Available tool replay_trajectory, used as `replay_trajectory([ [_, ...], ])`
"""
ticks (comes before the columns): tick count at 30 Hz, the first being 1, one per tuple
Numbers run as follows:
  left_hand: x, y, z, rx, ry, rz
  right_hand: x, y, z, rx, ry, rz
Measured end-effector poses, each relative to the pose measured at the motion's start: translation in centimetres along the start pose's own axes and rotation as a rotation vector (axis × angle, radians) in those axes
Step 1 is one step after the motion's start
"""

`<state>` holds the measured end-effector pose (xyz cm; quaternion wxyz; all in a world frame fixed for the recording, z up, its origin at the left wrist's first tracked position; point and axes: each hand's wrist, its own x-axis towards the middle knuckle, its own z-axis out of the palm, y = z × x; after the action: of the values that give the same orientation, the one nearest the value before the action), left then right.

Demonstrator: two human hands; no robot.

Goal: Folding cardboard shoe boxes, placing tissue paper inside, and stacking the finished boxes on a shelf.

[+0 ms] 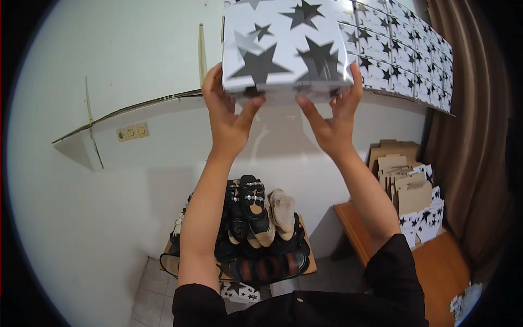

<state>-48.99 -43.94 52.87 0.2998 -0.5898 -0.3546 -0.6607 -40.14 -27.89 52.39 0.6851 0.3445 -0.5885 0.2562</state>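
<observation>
A white, glossy cardboard box printed with dark grey stars (283, 49) is held aloft at the front edge of a long white shelf (163, 98); whether its base rests there I cannot tell. The left hand (229, 111) and right hand (336, 117) grip its lower corners, thumbs at the bottom front edge, fingers up the sides. Just beside it, toward the shelf's right end, stand stacked rows of matching star-printed boxes (403, 52).

Judging by this, much of the stacking is done, while this box is not yet let go. Below, a heap of black and beige shoes (256, 212) lies unboxed, reaching the edges of a small wooden stand (311, 264). Flat brown and star-printed cardboard pieces (415, 199) (seemingly unfolded boxes) lean at the far end of the orange-brown wooden table (436, 267), so more folding may be left.
</observation>
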Motion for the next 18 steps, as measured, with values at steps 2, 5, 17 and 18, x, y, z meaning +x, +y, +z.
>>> replay_trajectory([
  [2,2.0,-1.6,0.1,0.128,0.089,0.161,1.9,1.3,0.2,-0.073,-0.006,0.003],
  [5,5.3,-3.2,0.0,0.093,0.083,0.181,3.9,3.8,1.4,-0.051,0.024,0.016],
  [17,11.0,-8.7,2.0,0.14,0.25,0.24,8.1,10.4,0.5,-0.028,0.149,0.17],
  [18,10.6,-9.2,2.1,0.139,0.249,0.245,8.2,10.6,0.5,-0.106,0.18,0.137],
])
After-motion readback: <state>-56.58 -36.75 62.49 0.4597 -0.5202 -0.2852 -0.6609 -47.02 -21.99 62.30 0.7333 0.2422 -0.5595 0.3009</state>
